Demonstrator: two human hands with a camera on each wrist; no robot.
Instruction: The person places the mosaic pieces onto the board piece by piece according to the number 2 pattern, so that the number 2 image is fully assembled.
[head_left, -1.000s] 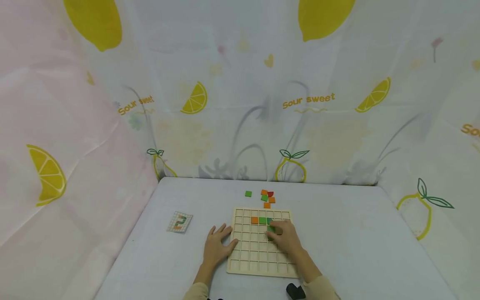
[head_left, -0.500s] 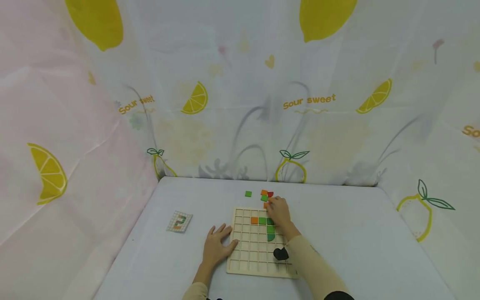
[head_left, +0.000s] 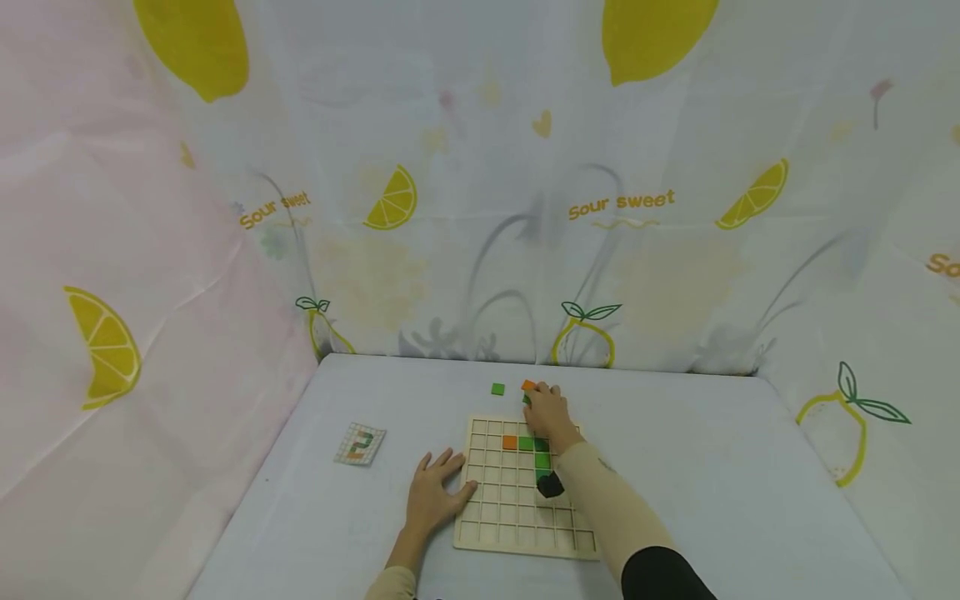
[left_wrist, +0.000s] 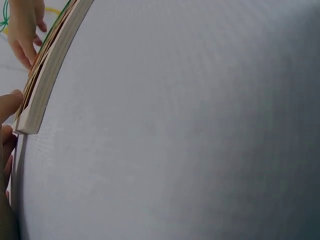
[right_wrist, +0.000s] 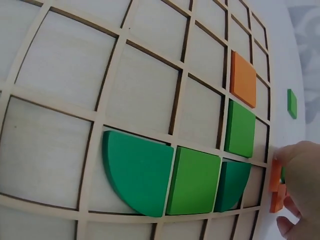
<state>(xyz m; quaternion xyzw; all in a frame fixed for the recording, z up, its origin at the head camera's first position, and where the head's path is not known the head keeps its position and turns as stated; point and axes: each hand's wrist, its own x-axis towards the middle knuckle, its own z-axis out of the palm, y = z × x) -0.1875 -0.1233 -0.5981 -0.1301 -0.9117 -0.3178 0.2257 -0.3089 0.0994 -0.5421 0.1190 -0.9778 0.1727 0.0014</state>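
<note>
Left hand (head_left: 433, 497) lies at the left edge of the gridded board (head_left: 487, 521), fingers spread and relaxed, thumb reaching onto the rim. Right hand (head_left: 550, 414) stretches past the board's far edge, palm down, fingers bent down among the loose orange tiles (right_wrist: 275, 176); cannot tell whether it pinches one.

Pale cloth-covered table (head_left: 712, 467). Patterned card (head_left: 360, 444) to the left, apart from the board, which sits mid-table. Beyond the far edge, a lone green tile (head_left: 498, 389) lies left of the loose orange ones. Hanging backdrop (head_left: 465, 125) on the left, back and right: lemons, slices, "Sour sweet" lettering.

Card looks thin and slightly curled, its print a small grid with coloured shapes. Board is light wood, raised strips dividing square cells. Filled cells, head view: orange square (head_left: 509, 442), green square (head_left: 526, 444), dark green quarter-round (right_wrist: 233, 185); then, down the column towards the person, second green square (right_wrist: 195, 182), second quarter-round (right_wrist: 140, 172). Pieces flat, smooth, matte.
</note>
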